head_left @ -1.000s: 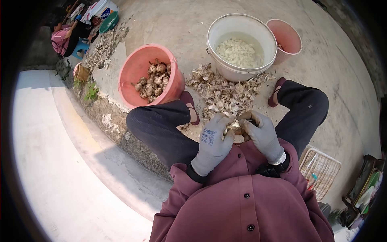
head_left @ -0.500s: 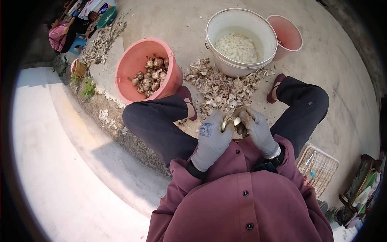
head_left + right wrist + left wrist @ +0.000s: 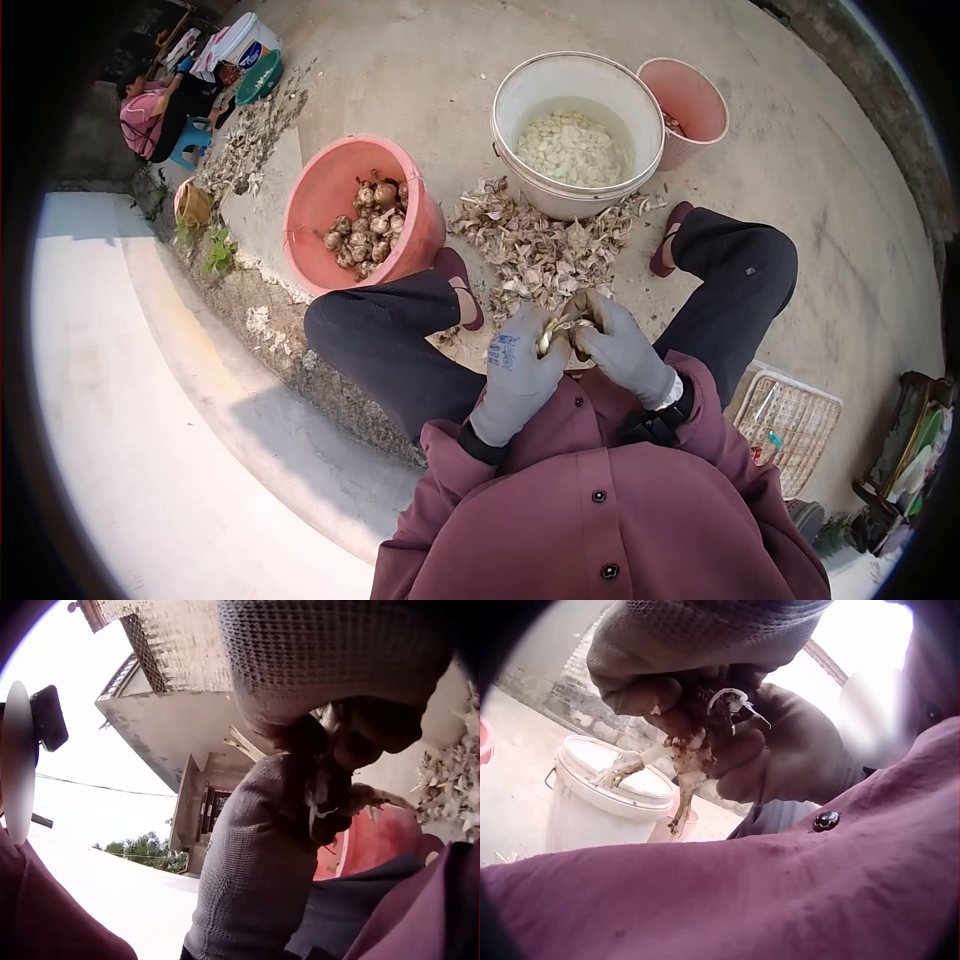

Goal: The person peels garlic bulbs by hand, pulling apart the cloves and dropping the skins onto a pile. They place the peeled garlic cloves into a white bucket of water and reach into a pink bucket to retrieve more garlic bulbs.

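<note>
Garlic bulb (image 3: 561, 326) held at lap height between the knees, above the husk pile (image 3: 535, 250). Gloved left hand (image 3: 520, 372) and right hand (image 3: 622, 348) both curl round it. Head view hides most of the bulb. Left wrist view shows torn skin (image 3: 731, 697) hanging. Right wrist view too dark.

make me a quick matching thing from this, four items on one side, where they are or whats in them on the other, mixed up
1. white bucket
2. large pink bucket
3. pile of dry skins
4. half-peeled bulb

a. loose on the concrete ground
b. holds brown unpeeled bulbs
c. gripped between left hand and right hand
d. holds pale peeled pieces

Pairs: 1-d, 2-b, 3-a, 4-c
</note>
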A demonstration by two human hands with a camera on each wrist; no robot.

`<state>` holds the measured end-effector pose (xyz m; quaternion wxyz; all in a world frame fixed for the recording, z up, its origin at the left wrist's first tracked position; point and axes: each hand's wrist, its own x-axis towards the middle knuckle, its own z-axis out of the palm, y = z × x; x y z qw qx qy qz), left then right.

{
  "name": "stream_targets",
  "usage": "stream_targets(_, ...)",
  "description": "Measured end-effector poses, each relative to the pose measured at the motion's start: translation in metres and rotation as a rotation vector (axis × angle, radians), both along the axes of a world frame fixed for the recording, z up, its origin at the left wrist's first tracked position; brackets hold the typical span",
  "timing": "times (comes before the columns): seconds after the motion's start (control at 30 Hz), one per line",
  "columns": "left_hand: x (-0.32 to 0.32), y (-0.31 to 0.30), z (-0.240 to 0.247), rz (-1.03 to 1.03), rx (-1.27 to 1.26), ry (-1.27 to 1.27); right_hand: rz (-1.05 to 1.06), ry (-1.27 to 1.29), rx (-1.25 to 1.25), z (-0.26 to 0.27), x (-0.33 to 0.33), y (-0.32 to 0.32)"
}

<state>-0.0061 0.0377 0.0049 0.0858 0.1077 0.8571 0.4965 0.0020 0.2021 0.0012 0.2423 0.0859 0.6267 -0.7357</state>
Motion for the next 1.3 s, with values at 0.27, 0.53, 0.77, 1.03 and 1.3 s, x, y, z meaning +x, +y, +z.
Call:
stream_targets(0.27,0.007,-0.014,-0.014,0.022,0.030,-0.145,0.052,0.175,0.180,-0.015,0.008,0.002)
stream_targets(0.53,0.001,-0.012,-0.006,-0.009,0.209,-0.329,0.052,-0.089,-0.146,0.003,0.010,0.021)
stream_targets(0.77,0.001,0.004,0.013,-0.233,-0.087,-0.084,-0.045,-0.025,-0.073,-0.021,0.018,0.005)
stream_targets(1.03,0.006,0.010,0.005,-0.250,-0.298,0.176,-0.081,0.144,0.162,-0.020,0.019,-0.012)
stream_targets(1.3,0.003,0.011,0.007,-0.181,-0.284,0.112,-0.017,0.232,0.233,-0.016,0.013,-0.011)
